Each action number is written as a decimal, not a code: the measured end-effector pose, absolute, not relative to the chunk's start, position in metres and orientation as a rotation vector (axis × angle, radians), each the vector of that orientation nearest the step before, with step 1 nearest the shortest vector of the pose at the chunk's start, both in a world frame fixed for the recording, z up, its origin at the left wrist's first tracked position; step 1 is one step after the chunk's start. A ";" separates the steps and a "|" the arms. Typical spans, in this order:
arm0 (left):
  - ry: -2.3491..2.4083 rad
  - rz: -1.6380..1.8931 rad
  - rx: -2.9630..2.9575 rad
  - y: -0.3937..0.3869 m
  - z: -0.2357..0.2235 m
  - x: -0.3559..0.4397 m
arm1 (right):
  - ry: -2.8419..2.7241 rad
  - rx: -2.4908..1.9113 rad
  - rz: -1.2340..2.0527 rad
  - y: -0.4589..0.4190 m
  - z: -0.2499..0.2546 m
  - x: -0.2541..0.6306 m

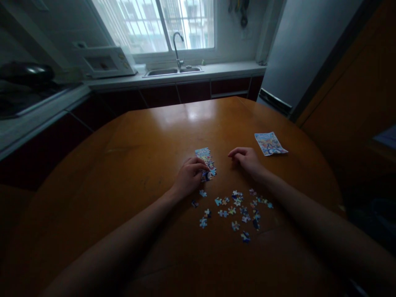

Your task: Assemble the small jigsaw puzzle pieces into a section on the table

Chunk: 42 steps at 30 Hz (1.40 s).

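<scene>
A partly joined jigsaw puzzle (204,154) lies on the wooden table, its right edge uneven with knobs and notches. My left hand (190,174) rests over its lower left part, fingers stretched across the joined pieces, and hides some of them. Just right of the puzzle, my right hand (246,160) hovers or rests at the tabletop with its fingers curled together; whether a small piece is inside them is hidden. Nearer to me, several loose jigsaw pieces (232,210) are scattered between my forearms. A blue jigsaw piece (202,193) lies just below my left hand.
A creased picture sheet (270,144) lies on the table (148,144) beyond my right hand. Behind the table are a counter with a sink (163,72), a faucet (177,51) and a microwave (103,62). A dark pan (26,73) stands at the left.
</scene>
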<state>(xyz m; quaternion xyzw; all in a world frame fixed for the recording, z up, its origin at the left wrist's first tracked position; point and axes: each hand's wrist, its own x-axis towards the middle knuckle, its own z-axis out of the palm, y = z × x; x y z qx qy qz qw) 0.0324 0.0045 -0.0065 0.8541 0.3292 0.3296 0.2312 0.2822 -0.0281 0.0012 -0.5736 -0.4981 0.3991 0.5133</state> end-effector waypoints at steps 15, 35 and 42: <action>0.902 0.983 2.338 0.006 -0.006 0.033 | -1.208 -1.469 1.083 -0.026 0.005 0.284; 0.908 0.984 2.321 0.009 -0.010 0.032 | -1.304 -1.478 1.063 -0.023 0.004 0.285; 0.884 1.000 2.315 0.008 -0.007 0.033 | -1.802 -1.331 0.774 -0.068 0.067 0.284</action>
